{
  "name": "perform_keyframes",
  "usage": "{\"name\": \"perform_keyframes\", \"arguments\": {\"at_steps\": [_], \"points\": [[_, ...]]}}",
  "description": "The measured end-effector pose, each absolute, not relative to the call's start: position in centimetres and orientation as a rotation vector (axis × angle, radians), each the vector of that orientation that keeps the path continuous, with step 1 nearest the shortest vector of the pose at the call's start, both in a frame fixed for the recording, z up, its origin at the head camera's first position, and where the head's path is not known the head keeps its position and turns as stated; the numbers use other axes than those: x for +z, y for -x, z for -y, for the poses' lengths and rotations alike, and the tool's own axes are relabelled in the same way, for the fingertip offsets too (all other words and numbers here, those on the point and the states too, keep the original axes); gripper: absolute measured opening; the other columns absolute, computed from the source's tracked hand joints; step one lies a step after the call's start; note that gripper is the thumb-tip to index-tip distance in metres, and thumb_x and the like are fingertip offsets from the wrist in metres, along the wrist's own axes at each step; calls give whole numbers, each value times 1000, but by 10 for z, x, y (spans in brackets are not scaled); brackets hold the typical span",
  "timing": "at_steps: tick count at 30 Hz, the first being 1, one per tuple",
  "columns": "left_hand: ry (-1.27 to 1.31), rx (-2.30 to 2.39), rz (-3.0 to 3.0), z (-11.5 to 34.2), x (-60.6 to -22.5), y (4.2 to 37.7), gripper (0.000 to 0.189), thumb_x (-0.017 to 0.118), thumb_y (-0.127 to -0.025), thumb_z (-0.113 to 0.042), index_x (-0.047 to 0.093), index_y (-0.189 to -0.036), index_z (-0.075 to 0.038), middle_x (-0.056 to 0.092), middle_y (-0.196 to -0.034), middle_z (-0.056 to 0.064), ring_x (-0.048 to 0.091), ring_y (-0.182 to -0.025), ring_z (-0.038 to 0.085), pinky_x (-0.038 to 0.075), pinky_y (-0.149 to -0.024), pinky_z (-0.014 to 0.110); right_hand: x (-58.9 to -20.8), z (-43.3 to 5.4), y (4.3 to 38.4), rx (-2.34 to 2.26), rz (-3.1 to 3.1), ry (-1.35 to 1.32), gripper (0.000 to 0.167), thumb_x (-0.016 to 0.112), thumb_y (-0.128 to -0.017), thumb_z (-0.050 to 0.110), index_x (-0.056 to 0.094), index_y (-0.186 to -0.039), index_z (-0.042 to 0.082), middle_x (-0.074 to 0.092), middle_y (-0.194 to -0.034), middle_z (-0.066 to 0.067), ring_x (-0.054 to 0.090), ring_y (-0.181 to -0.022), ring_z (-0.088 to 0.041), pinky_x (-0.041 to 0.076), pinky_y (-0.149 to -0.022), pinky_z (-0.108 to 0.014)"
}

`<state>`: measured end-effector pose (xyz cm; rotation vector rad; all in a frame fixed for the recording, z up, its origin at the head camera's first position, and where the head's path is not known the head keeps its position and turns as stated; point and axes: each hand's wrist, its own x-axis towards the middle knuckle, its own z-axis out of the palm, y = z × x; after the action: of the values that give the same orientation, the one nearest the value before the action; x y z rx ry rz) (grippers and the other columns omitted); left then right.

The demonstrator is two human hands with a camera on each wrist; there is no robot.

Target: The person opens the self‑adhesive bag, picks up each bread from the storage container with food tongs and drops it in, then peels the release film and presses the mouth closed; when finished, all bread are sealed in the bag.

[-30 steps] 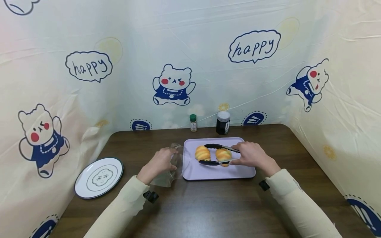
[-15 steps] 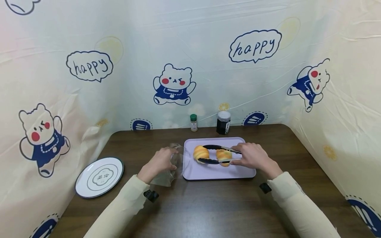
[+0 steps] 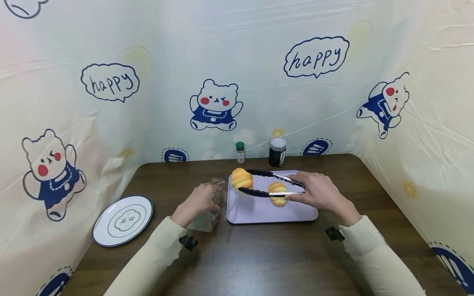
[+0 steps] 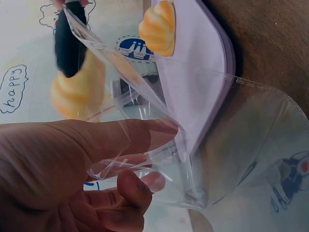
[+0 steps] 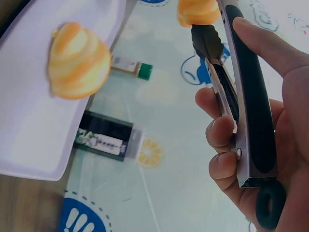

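My right hand [image 3: 321, 192] grips a pair of black-and-silver tongs [image 3: 260, 193]. Their tips clasp a yellow-orange bread roll [image 3: 241, 179], raised over the left end of the lilac tray [image 3: 259, 214]. A second bread roll [image 3: 278, 201] lies on the tray beneath the tongs. Just left of the tray, my left hand [image 3: 198, 203] holds a clear plastic bag [image 3: 203, 224]. In the left wrist view, the thumb and fingers are at the mouth of the bag [image 4: 260, 125], which stands partly spread. The held roll [image 4: 79, 92] appears beyond the bag's edge there.
A white plate [image 3: 124, 222] with a dark rim lies at the table's left edge. Behind the tray stand a small green-capped bottle [image 3: 240, 154] and a dark jar [image 3: 277, 153] with a pale lid. Printed cloth walls [image 3: 159, 107] enclose the brown table [image 3: 266, 259].
The tongs have closed on the left roll and lifted it off the tray, up and to the left. My left hand and the bag have stayed in place.
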<state>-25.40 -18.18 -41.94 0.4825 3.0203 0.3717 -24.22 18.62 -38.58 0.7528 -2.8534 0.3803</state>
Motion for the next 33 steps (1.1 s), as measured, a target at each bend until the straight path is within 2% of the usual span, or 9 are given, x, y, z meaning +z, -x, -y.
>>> {"name": "perform_keyframes", "arguments": {"at_steps": [4,9,12,15,18,21,24,26,33], "points": [[-483,373,-3011,182,-419,255,60,89,-72,-17,66,-125,-2,69,-120,17,65,-109,37,56,-86,50,-381,-181,238,403,2813,-806,69,73,-81,62,66,-132,16,71,-124,-7,67,-94,-21,57,-75,-39],[-459,397,-2988,181,-418,256,61,89,-72,-15,65,-127,-4,69,-120,16,67,-103,33,58,-81,47,-378,-175,235,454,2780,-887,65,75,-80,58,66,-131,18,71,-112,0,57,-79,-11,46,-65,-26],[-466,399,-2990,182,-418,256,58,90,-71,-15,66,-123,-6,71,-115,14,67,-97,29,58,-76,44,-378,-171,234,457,2766,-939,64,75,-80,58,67,-130,18,71,-110,2,56,-80,-9,46,-66,-25],[-489,408,-3006,183,-418,256,47,91,-69,-14,67,-108,-6,70,-101,10,65,-89,25,56,-71,43,-379,-166,235,435,2767,-985,64,74,-81,59,67,-130,19,72,-114,3,59,-85,-8,49,-70,-27],[-543,427,-3029,185,-420,256,37,89,-69,-13,63,-95,-9,64,-85,6,59,-79,22,52,-66,40,-381,-163,235,430,2780,-1024,65,72,-81,61,66,-132,21,72,-116,3,59,-86,-8,48,-70,-26],[-596,438,-3046,187,-420,256,33,86,-70,-12,62,-92,-10,59,-79,4,55,-74,20,50,-64,39,-382,-160,235,445,2789,-1051,65,72,-81,61,66,-132,21,72,-114,4,57,-84,-8,46,-69,-25],[-608,434,-3056,187,-420,255,33,86,-71,-13,65,-96,-8,62,-82,6,57,-77,21,52,-66,40,-382,-160,235,436,2793,-1066,66,73,-81,61,65,-133,21,72,-114,4,59,-87,-8,48,-71,-27],[-592,434,-3052,186,-419,254,37,86,-72,-13,68,-103,-5,66,-90,8,61,-84,23,55,-71,42,-383,-160,235,418,2802,-1065,67,73,-81,62,65,-134,21,72,-116,3,61,-90,-9,50,-72,-29],[-554,392,-3008,182,-414,252,63,90,-69,-11,65,-126,-1,69,-119,17,65,-109,35,57,-87,51,-386,-158,236,338,2838,-1018,68,74,-80,61,65,-133,20,73,-115,1,62,-86,-10,51,-68,-28]]}}
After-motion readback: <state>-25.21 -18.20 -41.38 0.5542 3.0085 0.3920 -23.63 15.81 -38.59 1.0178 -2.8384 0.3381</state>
